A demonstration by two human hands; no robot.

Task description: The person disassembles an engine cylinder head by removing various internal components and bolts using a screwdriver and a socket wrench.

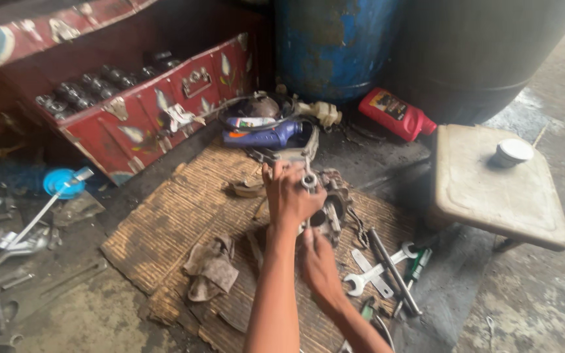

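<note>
While both hands work over the mat, here's the layout:
left hand (pixel 290 196): raised, fingers curled around the top of the metal part (pixel 332 204), thumb side near a small shiny piece (pixel 308 180) on top; grasping.
right hand (pixel 319 260): lower, near side of the part, fingers reaching up to its underside; touching it, can't tell if clenched on anything.
part: grimy cast housing, held just above the mat (pixel 165 229), centre of scene.
rag (pixel 212 267): crumpled on the mat, left of the forearms.
wrenches (pixel 377 271): shiny, crossed, right of the right hand, touching a dark rod (pixel 392 269).
stool (pixel 498 193): right, small white cup (pixel 511 151) on top.
red bottle (pixel 397 114): lying far, beside a blue drum (pixel 335 39).
red box (pixel 145 111): far left, open, holds dark metal pieces.
</note>
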